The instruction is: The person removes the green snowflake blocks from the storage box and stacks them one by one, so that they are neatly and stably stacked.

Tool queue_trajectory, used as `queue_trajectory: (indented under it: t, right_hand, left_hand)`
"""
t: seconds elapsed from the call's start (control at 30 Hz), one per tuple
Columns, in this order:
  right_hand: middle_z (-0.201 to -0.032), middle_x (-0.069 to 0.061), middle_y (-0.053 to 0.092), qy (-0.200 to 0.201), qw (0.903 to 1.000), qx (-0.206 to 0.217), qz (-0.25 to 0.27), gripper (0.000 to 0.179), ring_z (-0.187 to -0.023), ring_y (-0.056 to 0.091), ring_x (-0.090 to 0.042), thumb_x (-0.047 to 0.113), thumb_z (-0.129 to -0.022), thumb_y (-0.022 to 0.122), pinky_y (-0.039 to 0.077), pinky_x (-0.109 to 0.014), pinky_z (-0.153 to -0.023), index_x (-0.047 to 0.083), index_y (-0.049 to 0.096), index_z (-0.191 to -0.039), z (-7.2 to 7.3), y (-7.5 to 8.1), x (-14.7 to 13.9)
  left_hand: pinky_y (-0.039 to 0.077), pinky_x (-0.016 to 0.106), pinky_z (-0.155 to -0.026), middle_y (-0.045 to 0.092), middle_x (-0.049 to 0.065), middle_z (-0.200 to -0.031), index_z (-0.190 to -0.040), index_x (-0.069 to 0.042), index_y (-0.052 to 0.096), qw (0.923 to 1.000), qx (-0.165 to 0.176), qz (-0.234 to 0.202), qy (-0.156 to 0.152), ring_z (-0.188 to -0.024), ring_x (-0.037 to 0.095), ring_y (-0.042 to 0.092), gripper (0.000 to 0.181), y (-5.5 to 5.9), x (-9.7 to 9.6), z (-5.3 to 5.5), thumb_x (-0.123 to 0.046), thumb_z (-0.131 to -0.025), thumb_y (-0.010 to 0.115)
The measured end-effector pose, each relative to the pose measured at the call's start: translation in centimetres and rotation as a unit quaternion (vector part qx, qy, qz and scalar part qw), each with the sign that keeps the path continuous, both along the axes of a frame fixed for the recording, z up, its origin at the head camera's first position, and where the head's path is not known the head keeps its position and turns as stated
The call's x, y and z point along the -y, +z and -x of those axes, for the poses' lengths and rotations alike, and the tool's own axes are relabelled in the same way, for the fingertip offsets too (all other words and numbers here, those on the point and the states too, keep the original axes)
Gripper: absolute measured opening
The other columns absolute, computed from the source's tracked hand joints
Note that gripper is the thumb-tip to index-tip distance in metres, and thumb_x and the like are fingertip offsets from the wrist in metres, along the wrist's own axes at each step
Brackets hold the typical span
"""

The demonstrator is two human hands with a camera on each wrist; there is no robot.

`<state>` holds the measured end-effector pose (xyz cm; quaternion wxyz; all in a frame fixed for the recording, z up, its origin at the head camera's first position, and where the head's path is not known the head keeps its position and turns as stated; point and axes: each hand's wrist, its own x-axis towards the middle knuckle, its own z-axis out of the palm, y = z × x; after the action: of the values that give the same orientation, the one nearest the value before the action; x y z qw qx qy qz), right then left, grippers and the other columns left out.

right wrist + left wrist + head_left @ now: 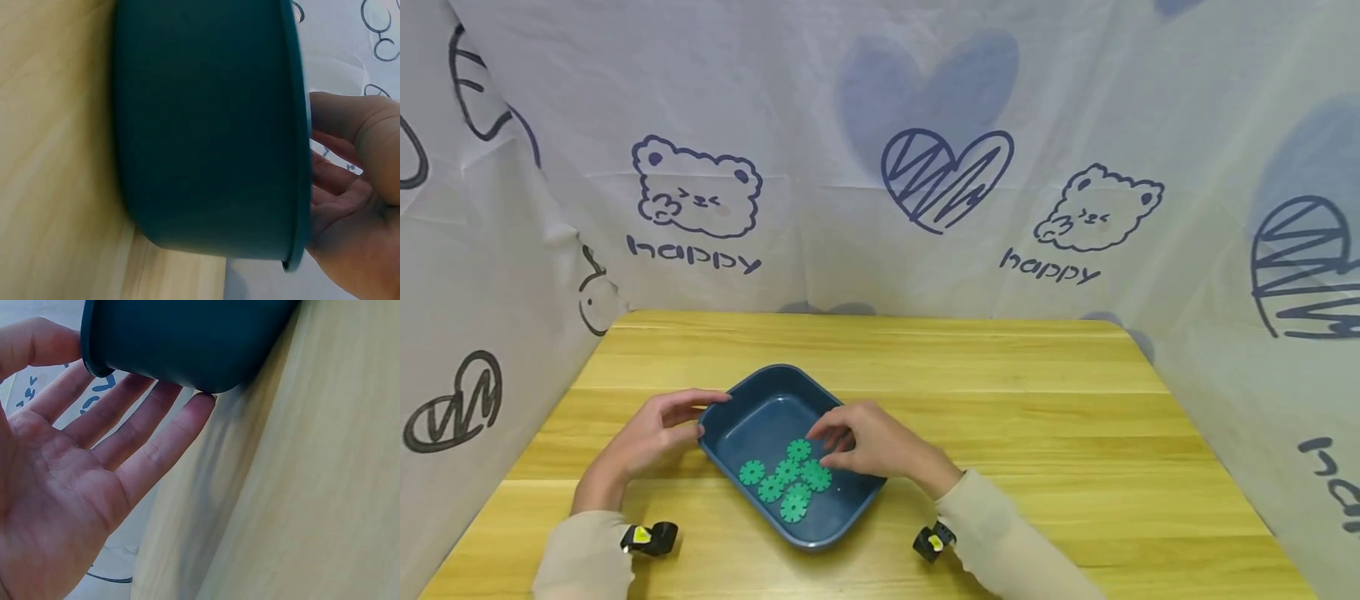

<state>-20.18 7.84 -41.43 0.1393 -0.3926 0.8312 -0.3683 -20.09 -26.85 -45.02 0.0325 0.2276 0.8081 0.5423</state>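
Note:
A dark blue plastic basin (pixel 752 392) stands at an angle on the table with several green notched discs (pixel 771 488) lying flat on its floor, some overlapping. My left hand (pixel 651 433) is at the basin's left corner; in the left wrist view its fingers (pixel 140 431) reach fairly straight along the outer wall, thumb at the rim. Over the right side of the basin is my right hand (pixel 868 442), thumb and fingers loosely bent and apart just above the discs, with nothing visible between them. The basin wall hides its fingertips in the right wrist view.
The basin rests on a light wooden table (pixel 1037 442). White cloth (pixel 820 242) printed with bears and hearts hangs behind it and along both sides. A black strap device (pixel 653 538) is on the left wrist, another (pixel 933 542) on the right.

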Motion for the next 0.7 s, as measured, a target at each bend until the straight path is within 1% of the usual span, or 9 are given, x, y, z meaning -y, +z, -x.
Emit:
queue_trajectory:
  t: [0.17,0.27,0.43,0.53,0.7]
  right_hand:
    - [-0.116,-0.014,0.075,0.008,0.9996,-0.001,-0.026,0.028,-0.093,0.073,-0.017,0.004,-0.089,0.08,0.057,-0.014,-0.081,0.001,0.074,-0.116,-0.1,-0.6,0.9]
    - [-0.112,-0.01,0.076,0.018,0.998,-0.022,-0.056,0.026,-0.091,0.073,-0.015,0.006,-0.088,0.082,0.056,-0.012,-0.079,0.003,0.076,-0.113,-0.3,-0.9,1.5]
    - [-0.105,-0.006,0.076,0.046,0.9926,-0.056,-0.097,0.023,-0.087,0.071,-0.009,0.009,-0.086,0.084,0.053,-0.009,-0.075,0.006,0.078,-0.108,-0.9,-1.2,2.5]
    - [-0.104,-0.003,0.077,0.068,0.9882,-0.081,-0.112,0.025,-0.086,0.069,-0.005,0.012,-0.085,0.086,0.049,-0.005,-0.074,0.008,0.079,-0.108,-1.1,-1.5,3.1]
    - [-0.102,0.006,0.077,0.096,0.9755,-0.135,-0.145,0.029,-0.084,0.061,0.002,0.021,-0.083,0.088,0.041,-0.002,-0.073,0.014,0.08,-0.109,-1.3,-2.1,3.8]
  left_hand:
    - [0.056,0.017,-0.089,0.066,-0.022,-0.13,-0.135,0.005,0.062,1.0,-0.001,-0.004,-0.008,-0.113,0.0,0.066,0.042,-0.1,0.2,0.2,0.007,-0.093,0.059]
    - [0.057,0.017,-0.089,0.065,-0.022,-0.13,-0.135,0.004,0.062,0.9999,-0.004,-0.001,-0.013,-0.114,-0.001,0.066,0.042,-0.2,0.3,0.2,0.006,-0.094,0.059]
    - [0.057,0.018,-0.089,0.065,-0.022,-0.131,-0.136,0.004,0.062,0.9999,-0.003,0.003,-0.015,-0.115,-0.002,0.065,0.041,-0.1,0.4,0.2,0.005,-0.095,0.059]
    - [0.057,0.018,-0.089,0.065,-0.021,-0.131,-0.136,0.002,0.062,0.9999,0.004,0.005,-0.013,-0.115,-0.001,0.065,0.042,-0.1,0.4,0.2,0.005,-0.095,0.059]
    - [0.058,0.02,-0.088,0.065,-0.02,-0.131,-0.136,0.001,0.062,0.9998,0.013,0.009,-0.01,-0.115,0.0,0.066,0.042,0.0,0.3,0.1,0.003,-0.095,0.059]
